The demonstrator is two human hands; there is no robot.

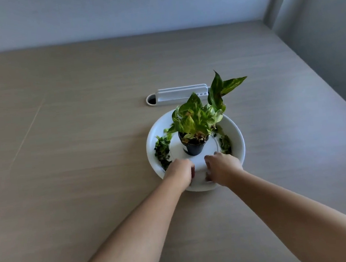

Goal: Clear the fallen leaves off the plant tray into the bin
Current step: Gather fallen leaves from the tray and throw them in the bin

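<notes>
On the tabletop (83, 140), seen from the head camera, a white round tray (238, 143) sits right of centre, with a black pot (194, 149) and its plant (196, 119) upright in the middle. Fallen leaves (162, 151) lie heaped along the tray's left side, inside the rim. A smaller heap (225, 143) lies on the right side. Beyond the tray is a white cable port (177, 95). No bin is in view.

The left grip (179, 170) is at the tray's near-left rim, fingers curled down, just beside the near end of the left leaves. The right grip (223, 168) is at the near-right, fingers also curled, with its far edge near the smaller heap. Both palms face down and hide what is under them, so I cannot tell whether either has hold of leaves, the rim or nothing.

The step in hand looks like gathering the leaves. Each heap is best drawn along the tray's outer channel toward the near rim, keeping knuckles off the pot so it does not tip. The bits look small and light, so they should be pinched as one clump, not picked singly. A cupped palm beneath would catch strays on the way to the bin. The plant's low live leaves overhang the left heap and should not be pulled.
</notes>
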